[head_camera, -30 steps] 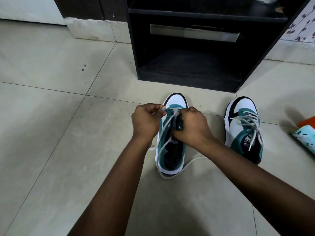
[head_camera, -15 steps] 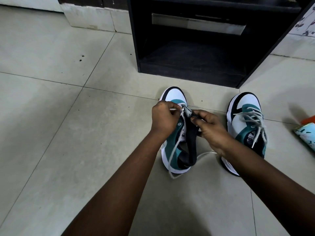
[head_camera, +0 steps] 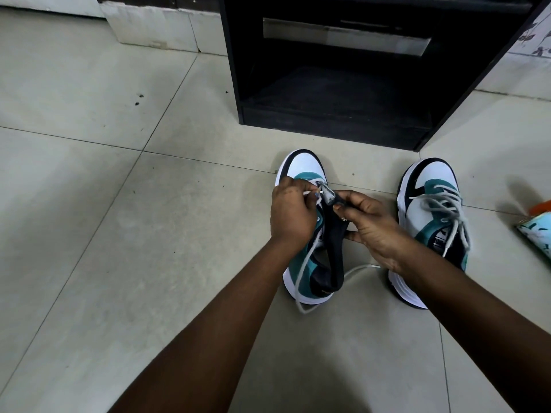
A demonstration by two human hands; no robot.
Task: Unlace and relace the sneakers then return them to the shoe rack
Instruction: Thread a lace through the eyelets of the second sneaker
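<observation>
Left sneaker (head_camera: 301, 171) tipped on its side on the tiled floor (head_camera: 89, 204), toe toward the black shoe rack (head_camera: 328, 93), heel toward the wearer; long axis running near to far. Left hand (head_camera: 290, 213) curled at the toe-end eyelets, pinching the white lace (head_camera: 307, 257) by its tip. Right hand (head_camera: 372, 228) just to the right, thumb and forefinger pinched on the dark eyelet flap (head_camera: 334, 231), lifted clear of the tongue. Hands almost touching across the throat of the shoe, lace tip between them. Rest of the lace trailing back along the shoe and looping onto the floor past the heel, one end lying beside the right wrist.

Judged: relacing barely begun at the lowest eyelets; next pull likely across the shoe's width, from the left hand toward the flap held by the right. Left hand the nearer to the lace tip.

Right sneaker (head_camera: 429, 222) upright beside the right forearm, laced but loose, toe also toward the rack. Patterned packet (head_camera: 536, 234) at the right edge.
</observation>
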